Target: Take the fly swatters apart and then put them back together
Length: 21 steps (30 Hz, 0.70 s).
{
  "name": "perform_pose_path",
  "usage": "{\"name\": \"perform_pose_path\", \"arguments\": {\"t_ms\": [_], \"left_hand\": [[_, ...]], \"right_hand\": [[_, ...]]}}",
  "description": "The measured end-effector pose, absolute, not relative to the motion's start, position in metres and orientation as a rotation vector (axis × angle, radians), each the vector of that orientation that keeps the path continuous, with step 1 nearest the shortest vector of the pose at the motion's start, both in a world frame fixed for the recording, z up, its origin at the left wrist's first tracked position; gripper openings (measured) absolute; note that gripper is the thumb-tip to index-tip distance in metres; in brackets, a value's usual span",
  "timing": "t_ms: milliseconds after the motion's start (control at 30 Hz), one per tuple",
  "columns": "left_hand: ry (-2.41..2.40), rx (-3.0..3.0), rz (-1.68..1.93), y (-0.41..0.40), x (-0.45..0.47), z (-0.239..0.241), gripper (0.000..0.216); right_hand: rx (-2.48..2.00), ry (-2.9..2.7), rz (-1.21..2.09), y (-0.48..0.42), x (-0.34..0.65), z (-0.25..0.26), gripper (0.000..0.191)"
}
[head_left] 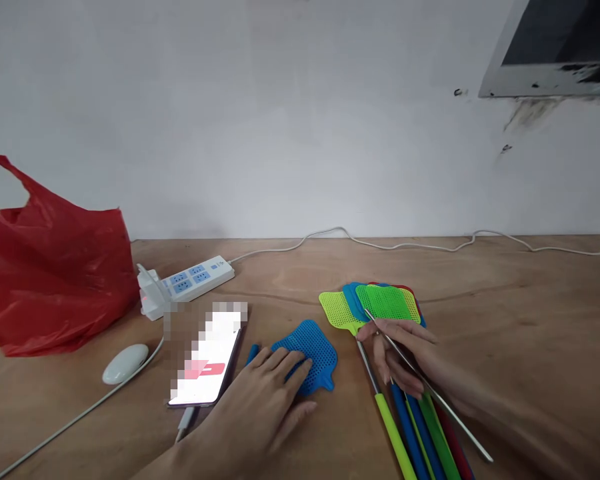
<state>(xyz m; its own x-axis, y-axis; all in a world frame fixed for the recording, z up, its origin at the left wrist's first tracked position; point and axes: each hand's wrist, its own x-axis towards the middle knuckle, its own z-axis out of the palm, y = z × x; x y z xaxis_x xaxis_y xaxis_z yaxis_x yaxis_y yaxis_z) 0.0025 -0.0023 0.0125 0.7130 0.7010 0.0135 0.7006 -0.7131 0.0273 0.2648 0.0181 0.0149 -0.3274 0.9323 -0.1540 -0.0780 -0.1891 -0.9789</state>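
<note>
Two bare hands over a wooden table (505,293), left hand (260,400) flat with fingers spread on a loose blue swatter head (313,353), right hand (405,360) pinching a thin metal rod (430,390) above a fanned pile of coloured swatters (380,303), phone (207,360) just left of the left fingertips, open tabletop beyond the right hand.

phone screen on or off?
On. The phone lies flat on the wooden table, its screen lit white with a red patch. A cable runs to its near end; whether it is charging cannot be told.
</note>
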Motion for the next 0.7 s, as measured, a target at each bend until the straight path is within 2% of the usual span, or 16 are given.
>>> {"name": "perform_pose_path", "arguments": {"t_ms": [200, 500, 700], "left_hand": [[1.384, 2.778, 0.011, 0.013, -0.001, 0.013, 0.039], [1.485, 2.756, 0.266, 0.02, -0.012, -0.001, 0.048], [1.622, 2.795, 0.189, 0.022, -0.014, -0.007, 0.053]], "right_hand": [[-1.081, -1.231, 1.509, 0.024, 0.265, 0.007, 0.046], [-1.122, -1.133, 1.356, 0.017, 0.265, 0.016, 0.041], [-1.135, -1.091, 1.312, 0.017, 0.267, 0.009, 0.042]]}}
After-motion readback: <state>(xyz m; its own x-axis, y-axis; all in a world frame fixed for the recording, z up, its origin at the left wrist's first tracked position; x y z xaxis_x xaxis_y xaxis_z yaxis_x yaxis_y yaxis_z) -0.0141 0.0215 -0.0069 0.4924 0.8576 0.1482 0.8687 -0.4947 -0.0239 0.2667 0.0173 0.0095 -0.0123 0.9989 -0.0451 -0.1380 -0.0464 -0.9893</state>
